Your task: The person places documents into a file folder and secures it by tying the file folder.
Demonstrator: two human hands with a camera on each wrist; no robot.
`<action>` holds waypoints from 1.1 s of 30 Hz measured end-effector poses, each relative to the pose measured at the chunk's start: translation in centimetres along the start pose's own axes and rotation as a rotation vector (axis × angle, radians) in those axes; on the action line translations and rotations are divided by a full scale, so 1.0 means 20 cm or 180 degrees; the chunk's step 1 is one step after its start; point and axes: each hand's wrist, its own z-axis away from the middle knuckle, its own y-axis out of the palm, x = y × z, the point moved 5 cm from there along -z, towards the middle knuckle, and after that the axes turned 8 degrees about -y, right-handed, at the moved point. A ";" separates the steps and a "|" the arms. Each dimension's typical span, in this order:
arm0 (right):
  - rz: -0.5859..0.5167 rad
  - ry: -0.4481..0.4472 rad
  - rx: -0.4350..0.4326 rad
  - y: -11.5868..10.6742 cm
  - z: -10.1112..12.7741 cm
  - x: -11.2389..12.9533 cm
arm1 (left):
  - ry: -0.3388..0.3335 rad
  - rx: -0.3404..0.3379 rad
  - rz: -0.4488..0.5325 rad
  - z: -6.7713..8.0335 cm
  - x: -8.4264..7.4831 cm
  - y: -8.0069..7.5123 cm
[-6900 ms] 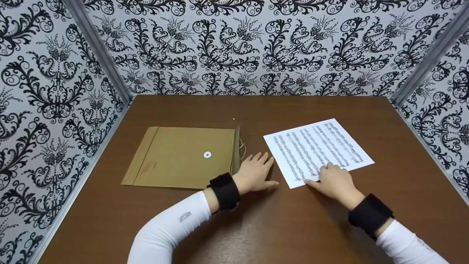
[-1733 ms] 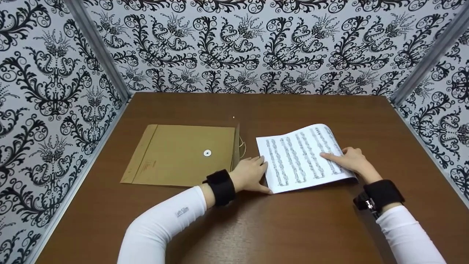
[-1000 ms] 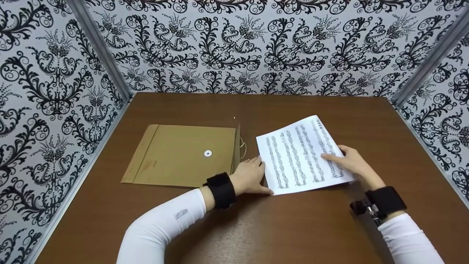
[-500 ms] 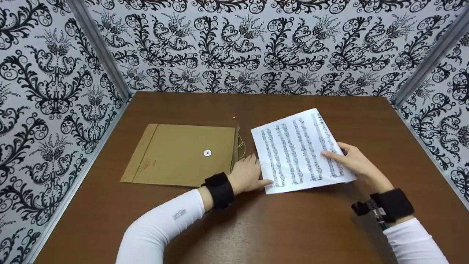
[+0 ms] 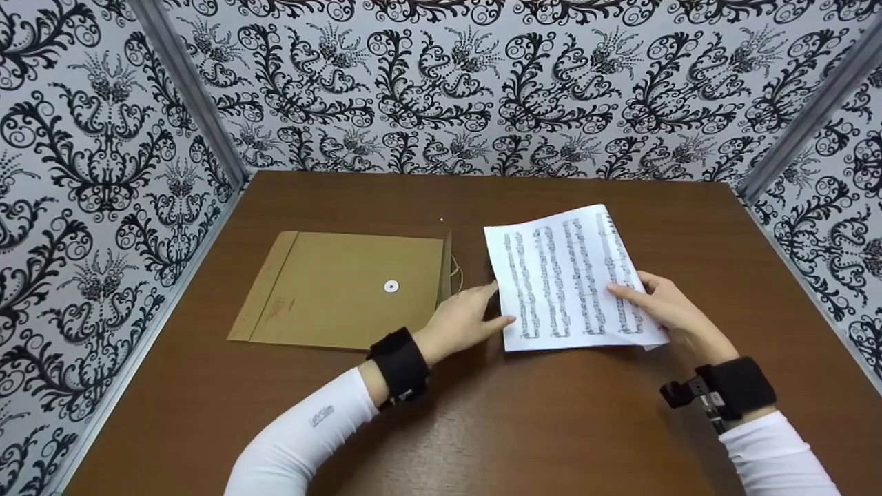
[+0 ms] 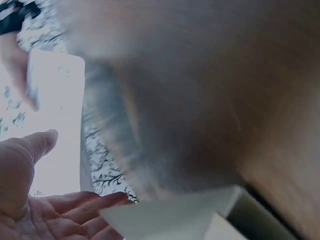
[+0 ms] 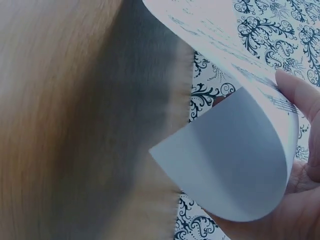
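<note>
The right hand point(image 5: 665, 310) holds a sheet of printed music point(image 5: 568, 279) lifted off the brown table point(image 5: 537, 427), thumb lying across the printed face near the sheet's right edge and the other fingers hidden beneath it; from the right wrist view the paper point(image 7: 235, 165) curls over in a loop against the palm with the thumb point(image 7: 300, 95) pressing on top. The left hand point(image 5: 465, 317) is at the sheet's lower left corner, fingers loosely extended, thumb tip touching the paper's left edge; in the left wrist view the palm point(image 6: 45, 210) is spread and holds nothing. A tan envelope point(image 5: 344, 289) with a white string button lies flat on the table just left of the left hand
</note>
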 end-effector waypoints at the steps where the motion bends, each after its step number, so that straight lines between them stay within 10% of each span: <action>1: -0.0052 0.0018 0.0015 0.01 0.00 0.00 | 0.0001 -0.0037 0.0172 0.00 0.00 -0.01; 14: -0.0176 0.0004 0.0093 0.11 -0.02 0.00 | -0.0260 -0.0083 0.2064 0.01 0.07 -0.09; 33: -0.0204 -0.0101 0.0397 0.27 -0.05 0.04 | -0.0416 0.0233 0.2802 0.03 0.18 -0.14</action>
